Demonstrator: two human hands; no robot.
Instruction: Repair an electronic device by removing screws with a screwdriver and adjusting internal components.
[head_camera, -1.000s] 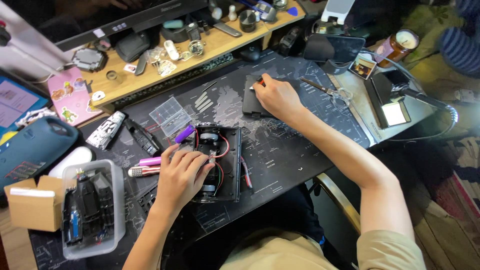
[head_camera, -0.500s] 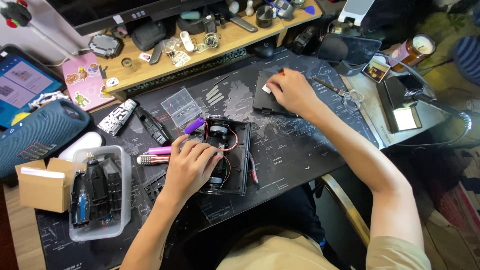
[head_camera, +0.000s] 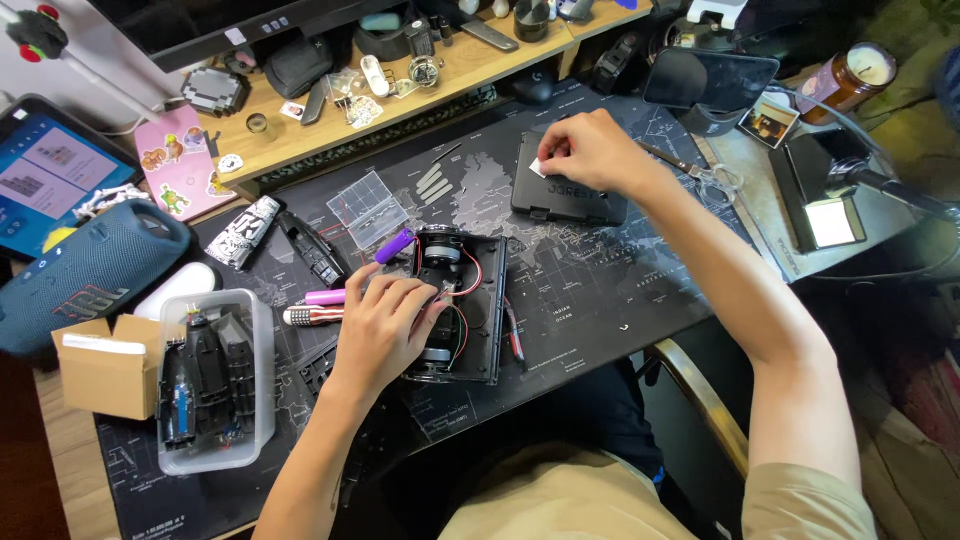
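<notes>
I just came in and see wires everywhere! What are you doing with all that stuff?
A person sits at a desk mat. Their left hand rests on an opened black device with red and black wires showing inside. Their right hand pinches a small white piece above a flat black case. A clear bin of parts sits to the left.

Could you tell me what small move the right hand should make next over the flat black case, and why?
Probably lift the small white piece clear of the flat black rectangular case. The right hand pinches it at the case's top left corner, while the left hand steadies the opened black device with red wires, apparently its destination.
</notes>
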